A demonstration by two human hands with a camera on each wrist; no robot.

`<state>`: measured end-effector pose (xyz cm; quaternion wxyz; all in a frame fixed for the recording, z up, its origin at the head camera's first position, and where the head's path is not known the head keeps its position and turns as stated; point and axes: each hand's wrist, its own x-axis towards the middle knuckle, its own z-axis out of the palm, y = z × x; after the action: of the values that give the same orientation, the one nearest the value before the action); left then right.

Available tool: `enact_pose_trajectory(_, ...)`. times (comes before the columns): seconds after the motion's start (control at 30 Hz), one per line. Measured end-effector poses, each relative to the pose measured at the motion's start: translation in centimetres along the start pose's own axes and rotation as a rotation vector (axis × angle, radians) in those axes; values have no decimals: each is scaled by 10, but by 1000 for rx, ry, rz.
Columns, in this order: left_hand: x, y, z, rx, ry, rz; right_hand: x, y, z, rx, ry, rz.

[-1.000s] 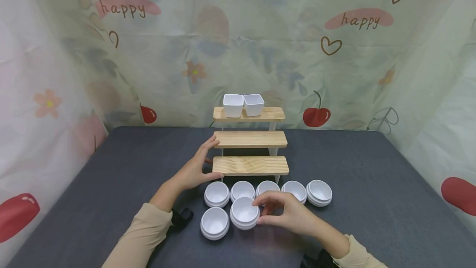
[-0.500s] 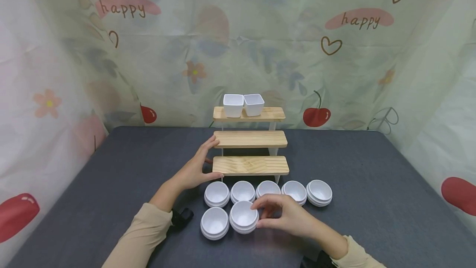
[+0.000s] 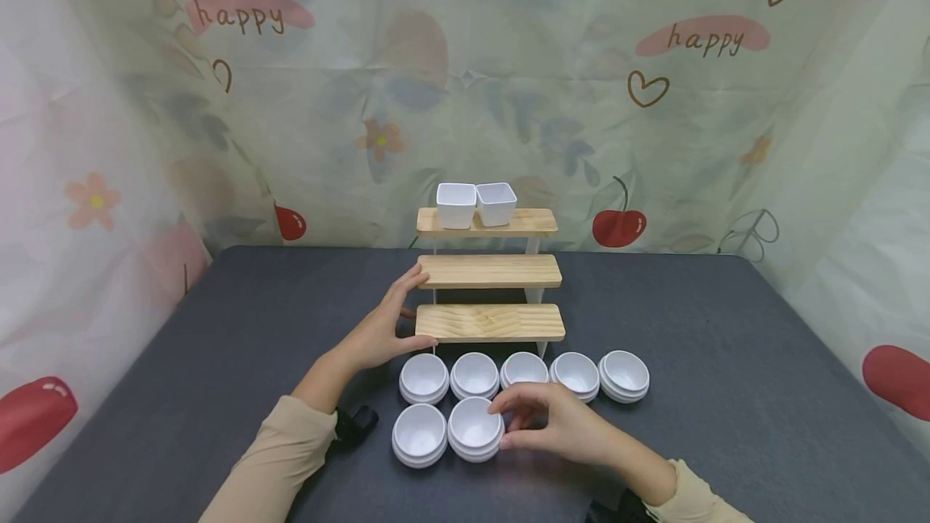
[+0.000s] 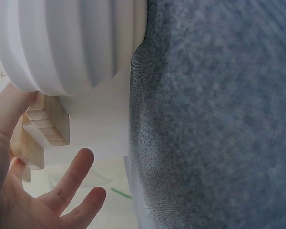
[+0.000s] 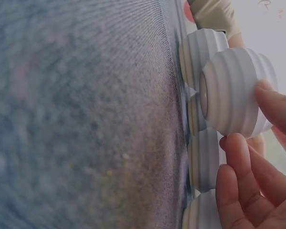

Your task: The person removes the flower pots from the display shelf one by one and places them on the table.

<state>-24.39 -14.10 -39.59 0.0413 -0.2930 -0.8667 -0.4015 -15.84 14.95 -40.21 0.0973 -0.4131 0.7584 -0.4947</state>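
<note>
My right hand [image 3: 563, 424] pinches the right side of a white, ribbed round bowl [image 3: 475, 426], thumb and fingertips at its rim and wall. In the right wrist view this bowl [image 5: 233, 93] is held just off the dark cloth, its base in sight. Another round bowl [image 3: 420, 434] stands close on its left. My left hand [image 3: 378, 333], its fingers extended, rests against the left end of a three-tier wooden shelf [image 3: 490, 321]. The thumb touches the bottom board and a fingertip the middle board; two other fingers [image 4: 74, 174] stretch out free in the left wrist view.
A row of several round white bowls [image 3: 624, 375] lines the front of the shelf, close behind the held one. Two square white cups [image 3: 456, 207] stand on the top board [image 3: 536, 221]. Dark cloth covers the table [image 3: 726, 394], with a printed curtain [image 3: 465, 119] behind.
My right hand has brought the bowl slightly toward me and downward, level with the bowl on its left. The left hand stays where it was on the shelf.
</note>
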Motion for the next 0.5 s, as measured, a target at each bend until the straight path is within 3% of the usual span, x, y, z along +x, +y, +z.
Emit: enact_pose_trajectory(0.5, 1, 4, -1, -9, -20, -59, 0, 3, 0, -17, -12, 21)
